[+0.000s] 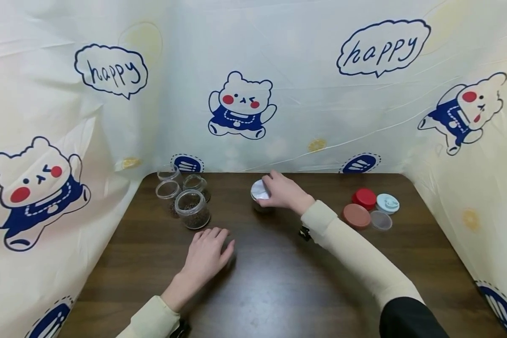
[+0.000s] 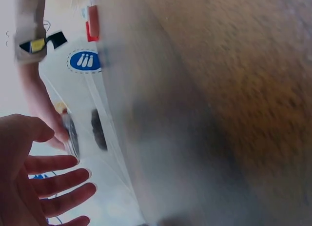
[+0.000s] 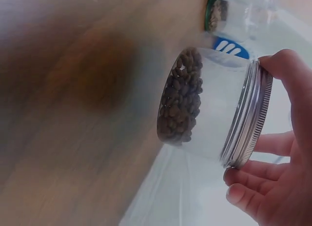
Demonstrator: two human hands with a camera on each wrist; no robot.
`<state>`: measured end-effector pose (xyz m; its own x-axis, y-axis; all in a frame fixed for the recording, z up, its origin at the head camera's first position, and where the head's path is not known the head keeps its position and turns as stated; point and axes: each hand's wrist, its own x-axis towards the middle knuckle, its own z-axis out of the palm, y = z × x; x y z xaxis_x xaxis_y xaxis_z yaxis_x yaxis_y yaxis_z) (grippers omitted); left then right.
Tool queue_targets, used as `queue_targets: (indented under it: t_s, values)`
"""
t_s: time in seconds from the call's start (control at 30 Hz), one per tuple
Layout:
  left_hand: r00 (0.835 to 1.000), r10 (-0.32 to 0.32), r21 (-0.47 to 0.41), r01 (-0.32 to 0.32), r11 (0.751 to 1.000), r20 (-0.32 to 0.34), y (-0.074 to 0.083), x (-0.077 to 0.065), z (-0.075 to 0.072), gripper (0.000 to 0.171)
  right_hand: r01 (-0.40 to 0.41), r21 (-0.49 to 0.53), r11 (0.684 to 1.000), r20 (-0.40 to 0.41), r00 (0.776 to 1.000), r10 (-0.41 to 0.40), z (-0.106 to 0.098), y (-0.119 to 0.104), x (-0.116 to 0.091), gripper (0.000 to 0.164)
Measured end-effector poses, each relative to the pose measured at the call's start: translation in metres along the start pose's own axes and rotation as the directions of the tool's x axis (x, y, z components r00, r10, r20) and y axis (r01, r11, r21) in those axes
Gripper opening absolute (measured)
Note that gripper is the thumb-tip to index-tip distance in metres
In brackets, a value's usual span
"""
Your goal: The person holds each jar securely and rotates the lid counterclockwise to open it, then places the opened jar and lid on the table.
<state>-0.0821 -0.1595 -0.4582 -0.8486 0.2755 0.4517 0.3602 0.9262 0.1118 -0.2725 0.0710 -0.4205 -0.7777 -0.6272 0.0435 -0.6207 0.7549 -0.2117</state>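
In the head view my right hand [image 1: 280,192] is at a clear jar with a silver screw lid [image 1: 259,189], back of the table's middle. Thumb and fingers grip the ribbed rim of that lid from above. The right wrist view shows small dark brown beans [image 3: 181,101] filling the lower part of the jar [image 3: 217,106]. Whether its base touches the table I cannot tell. My left hand [image 1: 207,253] hovers or rests near the table, fingers loosely extended and holding nothing. Just beyond it stands an open clear jar [image 1: 192,210] with dark contents.
Several more open clear jars, among them one jar [image 1: 168,195] with dark contents, cluster at the back left. On the right lie a red lid [image 1: 364,198], a pinkish-red lid [image 1: 356,216], a pale blue lid [image 1: 387,203] and a translucent lid [image 1: 381,220]. A printed curtain [image 1: 295,108] surrounds the table.
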Motion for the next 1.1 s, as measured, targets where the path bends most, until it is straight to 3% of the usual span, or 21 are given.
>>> queue_targets:
  t_s: [0.3,0.53,0.87,1.1]
  values:
    - [0.999,0.044,-0.047,-0.045,0.998,-0.026,0.009,0.005,0.006,0.022,0.032,0.019,0.999,-0.03,0.999,-0.031,-0.013,0.002,-0.07,0.075]
    - [0.997,0.073,-0.08,-0.075,0.994,-0.022,0.018,0.007,0.007,0.023,0.04,0.032,0.999,-0.001,0.999,-0.04,-0.022,-0.004,-0.109,0.074]
    - [0.997,0.074,-0.134,-0.074,0.988,-0.006,0.023,0.005,0.007,0.024,0.064,0.063,0.996,-0.028,0.998,-0.062,-0.021,-0.008,-0.132,0.072]
    - [0.996,0.079,-0.122,-0.083,0.989,-0.036,0.025,0.002,0.008,0.028,0.099,0.218,0.971,-0.064,0.994,-0.087,-0.019,-0.012,-0.142,0.065]
